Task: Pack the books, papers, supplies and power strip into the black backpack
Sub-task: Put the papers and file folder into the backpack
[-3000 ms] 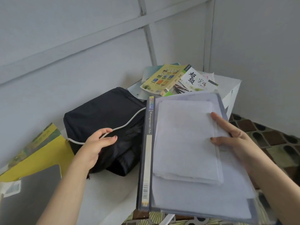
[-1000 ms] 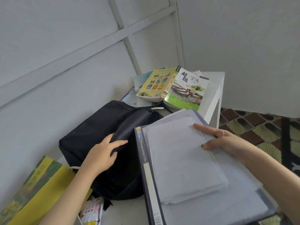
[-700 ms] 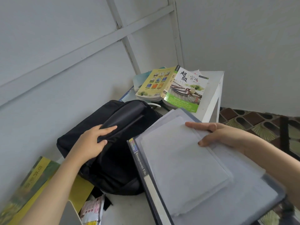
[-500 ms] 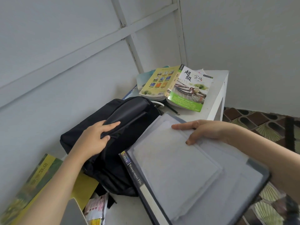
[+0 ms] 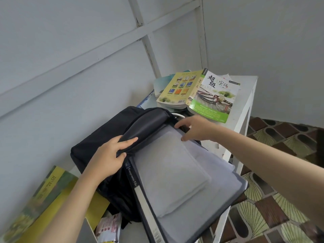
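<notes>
Left hand (image 5: 107, 158): fingers curled tight on the top flap of the black backpack (image 5: 98, 146), holding it up
Right hand (image 5: 198, 128): on the far corner of the folder (image 5: 226, 199), thumb and first finger straight and apart, other fingers hidden, cannot tell
Folder: far end under the lifted flap, near corner past the white table (image 5: 245, 88) edge
Papers (image 5: 171, 172): stacked on the folder
Open book (image 5: 201, 92): face down behind the backpack
Yellow book (image 5: 52, 195): left of the backpack
</notes>
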